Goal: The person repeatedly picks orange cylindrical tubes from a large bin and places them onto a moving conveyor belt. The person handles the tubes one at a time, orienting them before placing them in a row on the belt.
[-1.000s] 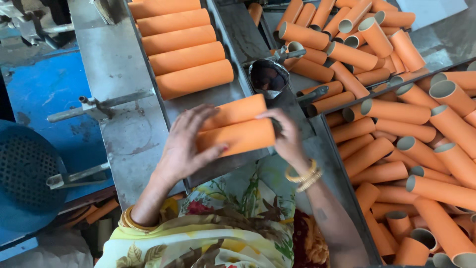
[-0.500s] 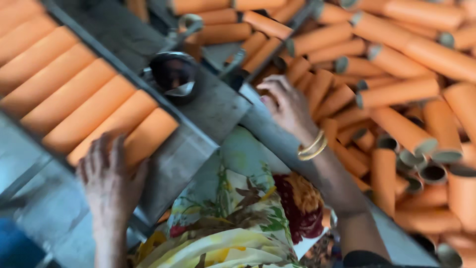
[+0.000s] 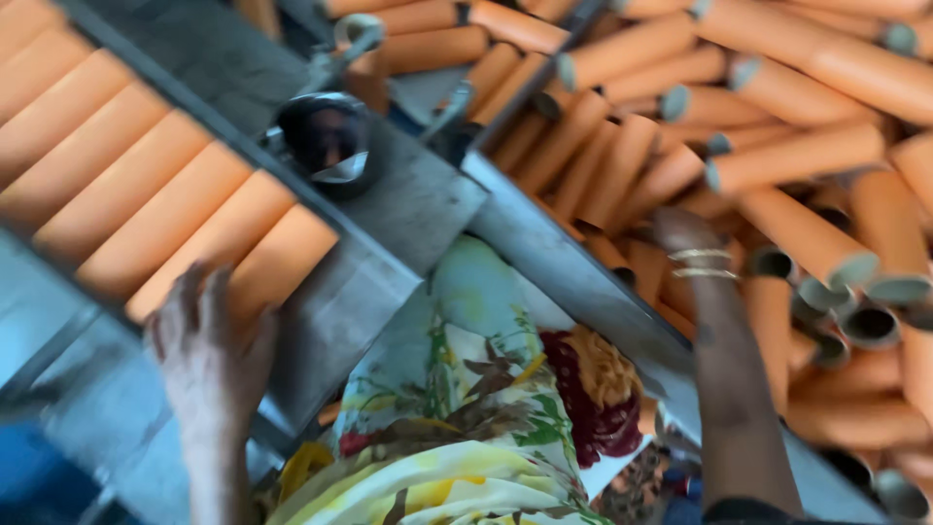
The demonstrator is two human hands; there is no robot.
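A row of orange cardboard tubes lies side by side in a grey metal tray at the left. My left hand rests flat with fingers spread against the nearest tubes of that row, holding nothing. A big loose pile of the same orange tubes fills a bin at the right. My right hand, with bangles at the wrist, reaches down into that pile. Its fingers are hidden among the tubes, so its grip is not visible.
A dark round cup sits on the grey metal ledge between tray and bin. A metal bin edge runs diagonally past my right forearm. Floral yellow and green cloth covers my lap. More tubes lie at the top.
My right hand has pushed further right and deeper into the loose pile. My left hand stays at the near end of the row. The view is closer and more blurred.
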